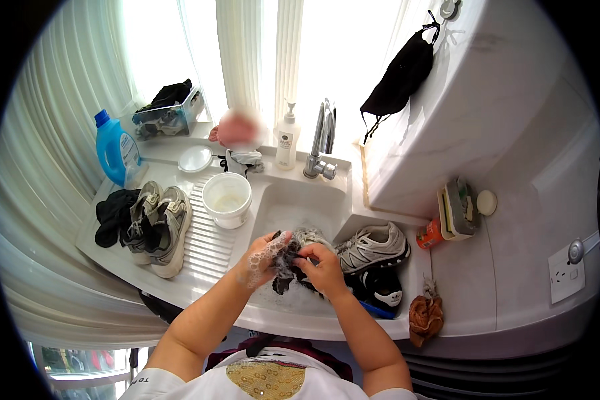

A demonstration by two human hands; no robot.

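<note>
Over the white sink basin (pixel 283 203), both my hands grip a wet grey and black sports shoe (pixel 299 248) covered in soap foam. My left hand (pixel 263 257) is soapy and holds the shoe's left side. My right hand (pixel 323 267) closes on its right side and dark laces. Another grey and white sports shoe (pixel 373 247) lies just right of my hands on the sink's edge, with a black shoe (pixel 383 290) in front of it.
A pair of grey shoes (pixel 160 227) and a black cloth (pixel 113 213) lie on the ribbed drainboard. A white bucket (pixel 227 198), blue detergent bottle (pixel 115 148), pump bottle (pixel 287 141) and tap (pixel 321 143) stand behind. A brown rag (pixel 425 317) lies right; a black bag (pixel 400 73) hangs.
</note>
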